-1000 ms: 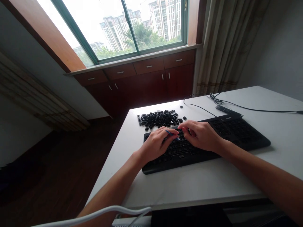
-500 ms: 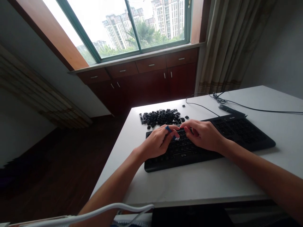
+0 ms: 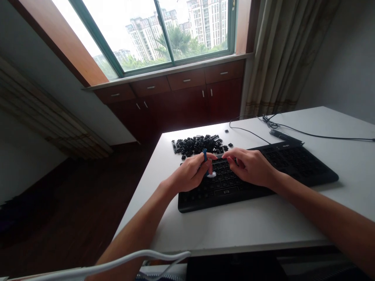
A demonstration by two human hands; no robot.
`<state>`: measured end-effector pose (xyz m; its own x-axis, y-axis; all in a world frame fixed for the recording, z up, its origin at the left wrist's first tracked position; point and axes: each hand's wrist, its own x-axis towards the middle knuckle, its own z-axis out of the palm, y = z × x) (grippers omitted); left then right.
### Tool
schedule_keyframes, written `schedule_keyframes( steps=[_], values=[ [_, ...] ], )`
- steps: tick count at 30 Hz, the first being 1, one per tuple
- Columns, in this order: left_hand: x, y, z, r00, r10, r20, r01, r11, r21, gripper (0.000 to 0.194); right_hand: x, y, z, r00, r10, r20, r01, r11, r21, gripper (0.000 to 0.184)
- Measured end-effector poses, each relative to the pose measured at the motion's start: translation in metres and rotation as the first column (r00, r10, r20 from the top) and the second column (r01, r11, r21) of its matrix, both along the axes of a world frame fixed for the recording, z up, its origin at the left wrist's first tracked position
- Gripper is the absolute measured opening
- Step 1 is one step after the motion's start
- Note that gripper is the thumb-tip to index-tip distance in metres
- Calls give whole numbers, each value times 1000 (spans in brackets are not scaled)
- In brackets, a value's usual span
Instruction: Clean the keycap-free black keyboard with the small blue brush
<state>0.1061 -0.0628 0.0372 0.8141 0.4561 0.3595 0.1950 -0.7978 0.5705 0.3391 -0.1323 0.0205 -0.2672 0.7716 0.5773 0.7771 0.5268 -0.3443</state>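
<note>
A black keyboard [image 3: 295, 168] lies on the white table [image 3: 249, 226]. My left hand [image 3: 189, 175] is closed round a small blue tool [image 3: 205, 156] with a white tip, held upright over the keyboard's left half. My right hand [image 3: 253, 168] rests on the keys just to the right, fingers curled and pressing down near the top row; whether it holds anything is hidden. A heap of loose black keycaps [image 3: 197, 145] lies on the table just beyond the keyboard's left end.
A black cable [image 3: 307, 134] and a small black dongle [image 3: 283, 136] lie behind the keyboard. A stray keycap [image 3: 227, 130] sits alone. The table's left edge drops to a dark wooden floor. A white cord [image 3: 131, 259] crosses the bottom foreground. Cabinets and window stand beyond.
My left hand has turned the blue tool from lying slanted to standing upright, its white tip now down at the keys. My right hand has barely moved.
</note>
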Motion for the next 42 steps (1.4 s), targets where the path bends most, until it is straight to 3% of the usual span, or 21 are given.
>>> schedule_keyframes(
  steps=[6, 16, 23, 30, 42],
  values=[
    [-2, 3, -4, 1000, 19, 7, -20, 999, 48, 29, 1, 0, 0, 1000, 1, 0, -1, 1000, -16, 21],
    [1, 0, -3, 995, 65, 78, -67, 998, 13, 26, 1, 1, -1, 1000, 1, 12, 0, 1000, -13, 21],
    [3, -2, -5, 993, 35, 113, -41, 998, 52, 25, 1, 1, -1, 1000, 4, 12, -3, 1000, -14, 21],
    [4, -3, -8, 971, 45, 234, -72, 992, 108, 22, 2, 1, -2, 1000, 7, 10, -7, 1000, -22, 21],
    [1, -3, -2, 996, -35, 82, 29, 997, 74, 23, 1, 1, 0, 1000, 15, 20, -15, 1000, -12, 21]
  ],
)
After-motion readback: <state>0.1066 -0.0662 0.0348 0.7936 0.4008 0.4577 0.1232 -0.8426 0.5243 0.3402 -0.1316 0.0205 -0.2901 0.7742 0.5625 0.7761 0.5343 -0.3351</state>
